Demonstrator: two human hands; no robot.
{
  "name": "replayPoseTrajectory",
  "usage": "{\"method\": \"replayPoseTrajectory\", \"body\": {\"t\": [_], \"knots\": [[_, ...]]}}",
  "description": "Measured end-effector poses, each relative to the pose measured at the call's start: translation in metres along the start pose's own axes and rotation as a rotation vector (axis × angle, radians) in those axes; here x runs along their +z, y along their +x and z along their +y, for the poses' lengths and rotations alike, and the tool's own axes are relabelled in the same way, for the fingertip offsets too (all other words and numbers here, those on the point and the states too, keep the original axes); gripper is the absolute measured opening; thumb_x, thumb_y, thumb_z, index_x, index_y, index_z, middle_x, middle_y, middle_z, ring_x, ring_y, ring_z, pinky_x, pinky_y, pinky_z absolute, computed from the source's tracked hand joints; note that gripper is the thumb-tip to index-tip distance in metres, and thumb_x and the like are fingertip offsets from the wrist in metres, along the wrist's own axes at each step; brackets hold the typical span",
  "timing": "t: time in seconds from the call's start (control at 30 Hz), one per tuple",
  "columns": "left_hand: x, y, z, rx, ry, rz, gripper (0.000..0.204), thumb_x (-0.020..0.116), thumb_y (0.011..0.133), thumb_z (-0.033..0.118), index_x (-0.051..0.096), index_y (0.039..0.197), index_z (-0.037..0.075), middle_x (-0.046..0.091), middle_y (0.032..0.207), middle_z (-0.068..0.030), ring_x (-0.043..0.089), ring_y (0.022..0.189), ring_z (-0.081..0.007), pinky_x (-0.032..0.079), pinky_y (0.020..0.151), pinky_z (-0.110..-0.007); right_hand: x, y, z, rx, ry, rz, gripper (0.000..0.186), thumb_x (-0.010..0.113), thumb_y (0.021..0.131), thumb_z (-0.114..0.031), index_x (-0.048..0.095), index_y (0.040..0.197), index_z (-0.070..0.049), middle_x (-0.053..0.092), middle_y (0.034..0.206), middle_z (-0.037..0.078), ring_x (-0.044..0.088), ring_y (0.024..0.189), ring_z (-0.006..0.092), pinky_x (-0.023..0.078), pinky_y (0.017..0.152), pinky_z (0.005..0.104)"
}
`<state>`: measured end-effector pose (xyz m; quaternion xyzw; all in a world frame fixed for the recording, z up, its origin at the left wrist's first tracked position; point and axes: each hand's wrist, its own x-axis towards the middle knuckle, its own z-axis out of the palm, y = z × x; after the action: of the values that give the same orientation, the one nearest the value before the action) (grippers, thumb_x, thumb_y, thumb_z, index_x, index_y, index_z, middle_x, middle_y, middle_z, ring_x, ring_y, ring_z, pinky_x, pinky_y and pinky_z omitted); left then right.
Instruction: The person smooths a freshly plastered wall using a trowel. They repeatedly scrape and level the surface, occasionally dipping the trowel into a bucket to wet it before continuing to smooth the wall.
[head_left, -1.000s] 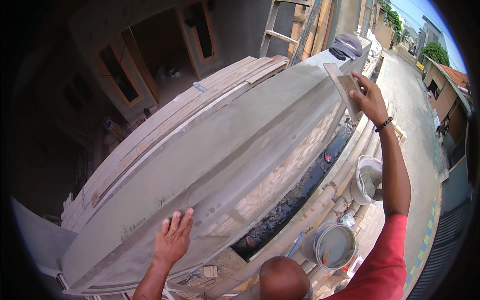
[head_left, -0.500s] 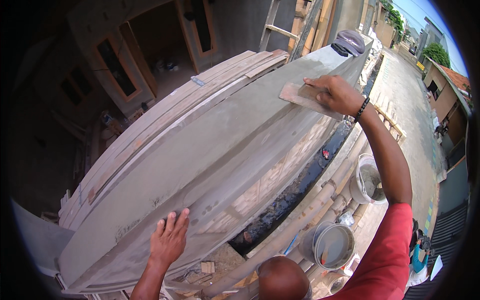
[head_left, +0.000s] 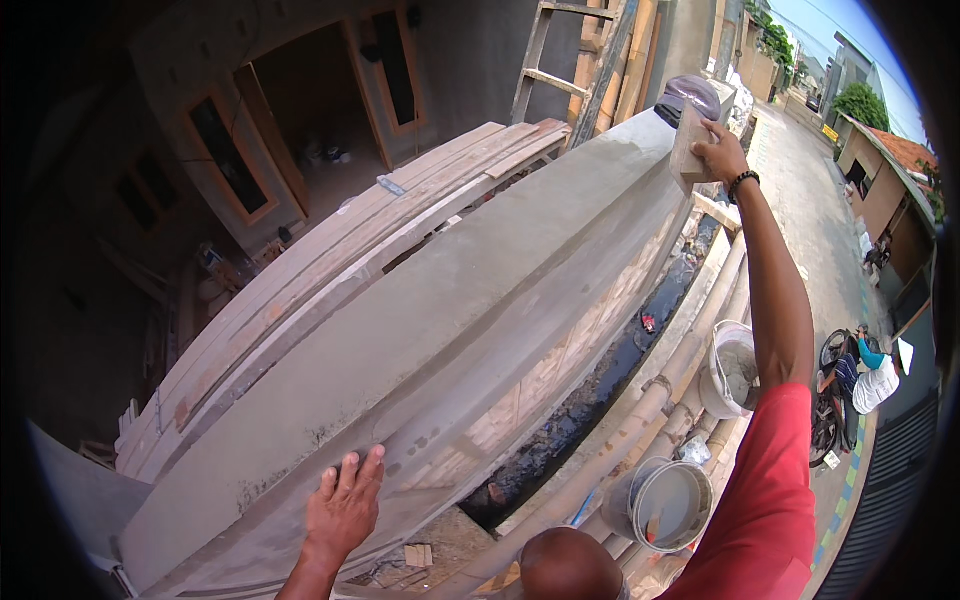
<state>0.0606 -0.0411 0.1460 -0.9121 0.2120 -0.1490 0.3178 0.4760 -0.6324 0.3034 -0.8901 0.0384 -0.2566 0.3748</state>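
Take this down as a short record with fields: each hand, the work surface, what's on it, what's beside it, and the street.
Left hand: left hand open, fingers spread, at the wall's side; contact unclear
Right hand: right hand gripping a wooden float
Work surface: long grey wall
On it: cap at the far end
Beside it: planks left; ditch, white bucket and grey bucket right
Street: person on a motorbike

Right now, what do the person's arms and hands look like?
The right hand wears no glove; a black beaded bracelet circles its wrist, and a red sleeve shows farther up. The left hand is gloveless too, with no bracelet or sleeve in view.
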Motion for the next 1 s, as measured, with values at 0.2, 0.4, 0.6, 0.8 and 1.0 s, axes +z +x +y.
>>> {"method": "replayPoseTrajectory", "body": {"t": [0.2, 0.4, 0.6, 0.8, 1.0], "knots": [[0.005, -0.005, 0.001, 0.003, 0.046, 0.008, 0.053, 0.065, 0.081, 0.031, 0.058, 0.132, 0.02, 0.023, 0.162, -0.0004, 0.008, 0.15, -0.0336, 0.019, 0.115, -0.05, 0.048, -0.089, -0.003, 0.291, 0.841, -0.063, 0.062, 0.068, 0.084, -0.012, 0.043, 0.14, 0.0, 0.063, 0.11, 0.015, 0.07, 0.083, 0.0246, 0.062, 0.062, 0.0376], [0.008, -0.003, 0.003, -0.01, 0.0, 0.018, 0.048, 0.065, 0.082, 0.029, 0.06, 0.129, 0.019, 0.023, 0.162, 0.0006, 0.01, 0.15, -0.0319, 0.024, 0.113, -0.048, 0.112, -0.113, -0.017, 0.367, 0.834, 0.007, 0.057, 0.067, 0.083, -0.013, 0.049, 0.135, 0.001, 0.064, 0.104, 0.014, 0.069, 0.077, 0.0211, 0.059, 0.05, 0.033], [0.003, -0.001, 0.0, -0.011, -0.032, 0.004, 0.04, 0.051, 0.091, 0.017, 0.06, 0.129, 0.015, 0.021, 0.163, 0.004, 0.007, 0.152, -0.0252, 0.011, 0.119, -0.04, 0.132, -0.199, 0.01, 0.504, 0.998, -0.107, 0.06, 0.064, 0.089, -0.009, 0.039, 0.143, -0.002, 0.061, 0.11, 0.011, 0.067, 0.088, 0.0221, 0.061, 0.068, 0.0403], [0.003, -0.002, -0.001, 0.033, 0.017, 0.029, 0.038, 0.057, 0.088, 0.022, 0.062, 0.125, 0.015, 0.025, 0.161, 0.0004, 0.013, 0.149, -0.0297, 0.027, 0.111, -0.042, 0.048, -0.197, -0.041, 0.144, 0.69, -0.078, 0.062, 0.063, 0.087, -0.002, 0.039, 0.144, 0.005, 0.066, 0.102, 0.012, 0.064, 0.091, 0.0156, 0.051, 0.079, 0.0265], [0.006, -0.005, -0.001, 0.034, 0.083, 0.026, 0.041, 0.054, 0.089, 0.021, 0.061, 0.129, 0.015, 0.025, 0.161, 0.0007, 0.016, 0.149, -0.0293, 0.018, 0.116, -0.043, 0.034, -0.213, -0.095, 0.025, 0.66, 0.034, 0.062, 0.064, 0.088, -0.003, 0.04, 0.145, 0.002, 0.055, 0.077, -0.001, 0.05, 0.065, 0.005, 0.041, 0.057, 0.0208]]}}
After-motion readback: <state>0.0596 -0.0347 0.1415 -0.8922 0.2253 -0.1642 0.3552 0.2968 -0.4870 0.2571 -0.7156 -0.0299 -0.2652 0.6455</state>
